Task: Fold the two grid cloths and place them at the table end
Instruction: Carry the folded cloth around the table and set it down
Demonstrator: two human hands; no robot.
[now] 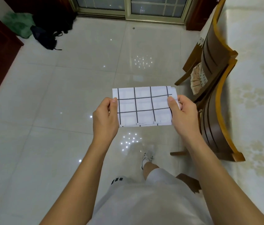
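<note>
hanging in the air above the floor (79, 82), a folded grid cloth (144, 106) is held flat between two hands, well clear of the counter (254, 95) at the right edge of the view. the cloth is white with dark lines crossing in squares, and it is folded into a wide rectangle with several layers showing at its upper right corner and along its lower edge. its left short edge is pinched by the left hand (106, 117), with the thumb laid on top near the upper left corner and the fingers curled beneath. its right short edge is gripped by the right hand (184, 116) in the same manner, thumb on top and fingers tucked under the cloth. only one grid cloth can be seen; where the second lies cannot be told.

the counter is covered with a pale sheet bearing a faint flower pattern. two wooden chairs (215, 65) are pushed in against its near side, just to the right of the cloth, and a small patterned cushion (198, 78) rests on the seat of the farther one. below the hands, light shorts (144, 200) and a white shoe (147, 157) of the person are seen against the glossy tiles. a dark bag (47, 34) and a green bundle (18, 24) lie on the floor at the far left, near a sliding glass door (128, 5).
</note>
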